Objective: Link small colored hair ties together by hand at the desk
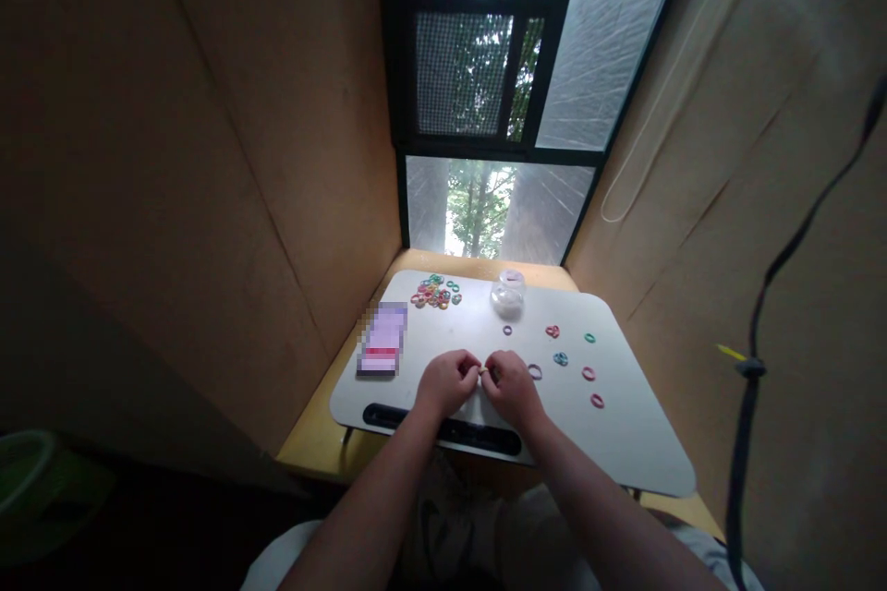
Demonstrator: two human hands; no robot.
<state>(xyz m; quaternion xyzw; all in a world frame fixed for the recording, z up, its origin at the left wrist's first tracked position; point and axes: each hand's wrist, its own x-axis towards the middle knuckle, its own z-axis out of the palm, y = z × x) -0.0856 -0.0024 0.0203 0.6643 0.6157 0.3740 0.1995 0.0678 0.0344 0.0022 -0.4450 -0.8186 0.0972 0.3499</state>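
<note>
Black, the slot (pixel 478 437) runs along the near edge of the white counter (pixel 624 443), with the left forearm crossing over it. Just beyond, the left hand (pixel 449 383) and right hand (pixel 511 385) come nearly together above the counter, fingers curled and thumbs drawn in. Both grips are closed in a pinch on a small yellowish bit (pixel 483 371) held between the fingertips – too small and too covered to tell its full shape. At the right, a dark pink ring (pixel 598 406) lies nearest, with a lighter pink ring (pixel 589 379) a little farther on. A purple ring (pixel 534 379) sits just beside the right hand; past it come a blue cluster (pixel 561 358), a green ring (pixel 589 342) and a red cluster (pixel 552 331), all lying apart from one another. On the left, near the edge, rests a phone (pixel 383 339), its screen blurred into blocks. A smaller purple ring (pixel 507 334) lies in front of a clear jar (pixel 508 299), and across from that, toward the far left corner, is a loose pile (pixel 435 295) of mixed-colour rings. Behind the counter stands a dark-framed window (pixel 478 152) – leaves show through its panes.
</note>
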